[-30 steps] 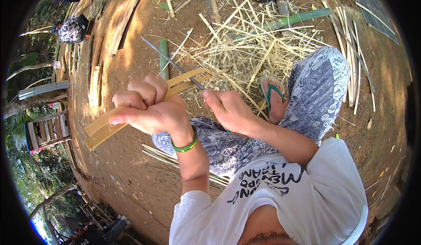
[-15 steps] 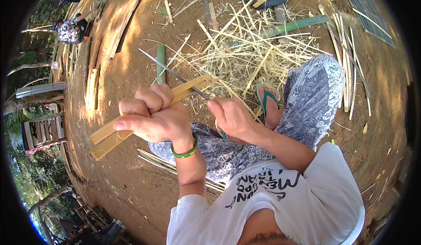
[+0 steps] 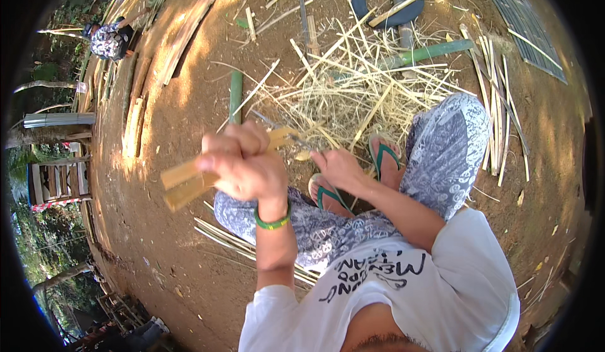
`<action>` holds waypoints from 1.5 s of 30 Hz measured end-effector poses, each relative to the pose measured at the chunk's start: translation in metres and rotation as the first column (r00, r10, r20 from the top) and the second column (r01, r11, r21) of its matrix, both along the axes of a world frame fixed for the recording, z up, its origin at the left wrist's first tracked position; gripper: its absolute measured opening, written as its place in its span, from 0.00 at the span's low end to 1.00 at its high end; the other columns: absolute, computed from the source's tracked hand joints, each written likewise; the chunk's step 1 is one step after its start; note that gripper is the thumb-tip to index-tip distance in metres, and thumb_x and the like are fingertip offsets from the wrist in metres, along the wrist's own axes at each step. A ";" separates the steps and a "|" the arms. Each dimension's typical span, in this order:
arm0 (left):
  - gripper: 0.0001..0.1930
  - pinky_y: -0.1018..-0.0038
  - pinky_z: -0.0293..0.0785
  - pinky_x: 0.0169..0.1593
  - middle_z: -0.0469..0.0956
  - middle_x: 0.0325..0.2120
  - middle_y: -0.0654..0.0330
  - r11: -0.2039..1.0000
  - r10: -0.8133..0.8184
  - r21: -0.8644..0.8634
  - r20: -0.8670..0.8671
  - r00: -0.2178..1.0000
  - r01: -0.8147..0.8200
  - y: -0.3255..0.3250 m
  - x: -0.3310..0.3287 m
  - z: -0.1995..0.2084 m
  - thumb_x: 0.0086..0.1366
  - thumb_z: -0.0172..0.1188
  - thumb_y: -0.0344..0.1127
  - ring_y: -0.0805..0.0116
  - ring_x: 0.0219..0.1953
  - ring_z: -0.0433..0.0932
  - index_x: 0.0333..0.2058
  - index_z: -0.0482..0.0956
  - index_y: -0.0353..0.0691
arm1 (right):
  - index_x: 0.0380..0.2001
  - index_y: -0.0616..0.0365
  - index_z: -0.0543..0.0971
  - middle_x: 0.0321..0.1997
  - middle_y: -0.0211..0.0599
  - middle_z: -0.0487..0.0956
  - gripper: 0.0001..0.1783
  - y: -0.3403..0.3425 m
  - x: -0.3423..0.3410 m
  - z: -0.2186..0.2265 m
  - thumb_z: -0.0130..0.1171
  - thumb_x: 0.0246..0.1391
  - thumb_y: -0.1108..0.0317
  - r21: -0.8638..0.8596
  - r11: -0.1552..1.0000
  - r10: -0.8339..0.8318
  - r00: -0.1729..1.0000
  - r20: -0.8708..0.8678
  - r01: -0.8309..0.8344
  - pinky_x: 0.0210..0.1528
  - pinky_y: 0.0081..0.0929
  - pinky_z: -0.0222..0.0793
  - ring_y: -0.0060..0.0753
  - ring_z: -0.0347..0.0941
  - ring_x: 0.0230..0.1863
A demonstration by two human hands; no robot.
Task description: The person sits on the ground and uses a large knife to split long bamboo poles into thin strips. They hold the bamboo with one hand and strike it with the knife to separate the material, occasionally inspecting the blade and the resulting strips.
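Close to the camera, the left hand (image 3: 242, 163) is wrapped tight around a flat bamboo slat (image 3: 189, 182). This slat is the landmark for all the rest. It lies almost level in front of the person's knees, with its pale cut end sticking out past the left fist. A green wristband (image 3: 272, 221) sits just below that hand.

At the far end of the slat, the right hand (image 3: 340, 169) is curled, and a thin grey blade (image 3: 283, 128) pokes up beside the slat's tip. The right hand seems to hold the blade's handle, but the fingers hide it, so I cannot tell for sure.

Just under the slat are the patterned trousers (image 3: 441, 156) and two feet in green sandals (image 3: 386, 156).

Beyond the slat lies a heap of pale shavings (image 3: 353, 93). A green bamboo stick (image 3: 236, 97) lies past the slat, on the dirt. Farther off is a long green pole (image 3: 428, 52), and far away a dark ring (image 3: 384, 2). Far off, beyond the slat's cut end, another person (image 3: 110, 40) bends over.

What could go wrong? The blade is very near the left fingers and the bare toes. If the blade slips off the hard slat, it could cut a finger or drop onto a foot. The slat could also split crooked if the blade twists.
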State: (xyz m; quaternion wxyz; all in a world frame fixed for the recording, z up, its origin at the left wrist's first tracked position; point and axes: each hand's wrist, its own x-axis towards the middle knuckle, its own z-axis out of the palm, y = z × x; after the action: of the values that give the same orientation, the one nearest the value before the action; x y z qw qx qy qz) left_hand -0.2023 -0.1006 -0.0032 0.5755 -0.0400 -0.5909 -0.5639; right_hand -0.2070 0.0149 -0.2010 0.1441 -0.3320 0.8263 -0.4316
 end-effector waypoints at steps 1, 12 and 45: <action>0.27 0.77 0.40 0.13 0.48 0.10 0.73 1.000 -0.008 0.019 0.038 0.999 0.008 -0.004 0.000 0.005 0.78 0.36 0.56 0.81 0.12 0.42 0.21 0.51 0.48 | 0.18 0.68 0.78 0.14 0.58 0.74 0.34 -0.012 -0.017 0.012 0.44 0.70 0.50 -0.079 0.997 0.000 0.993 0.121 0.009 0.23 0.47 0.73 0.59 0.76 0.18; 0.27 0.76 0.37 0.17 0.42 0.12 0.71 0.986 0.001 0.166 0.019 1.000 -0.005 -0.011 -0.002 0.040 0.77 0.38 0.58 0.79 0.15 0.38 0.21 0.47 0.51 | 0.34 0.71 0.81 0.28 0.64 0.81 0.35 0.020 0.002 -0.183 0.38 0.69 0.46 0.341 0.915 -0.288 0.940 0.181 0.214 0.46 0.56 0.73 0.66 0.79 0.35; 0.33 0.55 0.59 0.58 0.57 0.29 0.60 0.961 -0.045 0.214 -0.499 0.865 0.173 -0.091 0.100 0.090 0.66 0.47 0.70 0.59 0.37 0.61 0.34 0.64 0.38 | 0.39 0.57 0.70 0.28 0.31 0.71 0.13 0.046 -0.239 0.233 0.64 0.57 0.69 -0.796 0.273 0.177 0.785 0.594 0.540 0.20 0.26 0.66 0.24 0.66 0.19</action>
State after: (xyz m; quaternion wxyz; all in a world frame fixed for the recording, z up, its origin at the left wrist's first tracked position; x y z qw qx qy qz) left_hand -0.1019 -0.1915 0.0872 0.6736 -0.1418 -0.3463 -0.6374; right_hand -0.4464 0.0612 0.0315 0.1081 -0.0971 0.3521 -0.9246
